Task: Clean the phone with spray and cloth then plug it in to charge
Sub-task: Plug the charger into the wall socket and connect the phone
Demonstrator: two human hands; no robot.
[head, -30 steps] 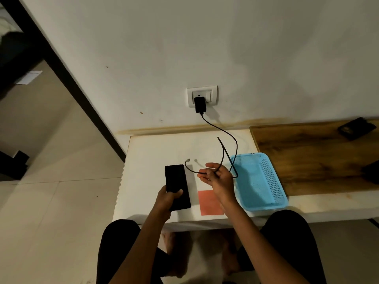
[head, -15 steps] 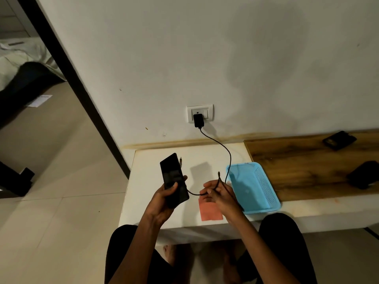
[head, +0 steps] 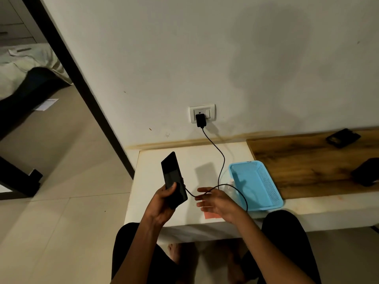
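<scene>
Phone (head: 174, 179): we hold it in our left hand (head: 164, 199), fingers wrapped round its lower half, lifted clear of the counter (head: 147, 193) and tilted; a second ago it lay flat on the counter under that hand.
Cable (head: 220, 171): runs from the charger (head: 200, 120) in the wall socket (head: 202, 113) down to the phone's bottom edge; half a second ago its free end was loose near the phone's top.
Connector: appears seated in the phone; the joint itself is too small and dark for us to confirm.
Right hand (head: 217, 201): fingers spread and relaxed, cable draped across them, no pinch visible; earlier it gripped the cable.
Cloth (head: 211, 215): orange-pink piece flat on the counter, mostly hidden under the right hand.
Spray: not identifiable; a pale clear item sits just beside the blue basket (head: 256, 185).
Judgement: cleaning looks finished and the plug-in step is at or just past insertion.
Remaining: check the connection, then set the phone down without tugging the cable.
</scene>
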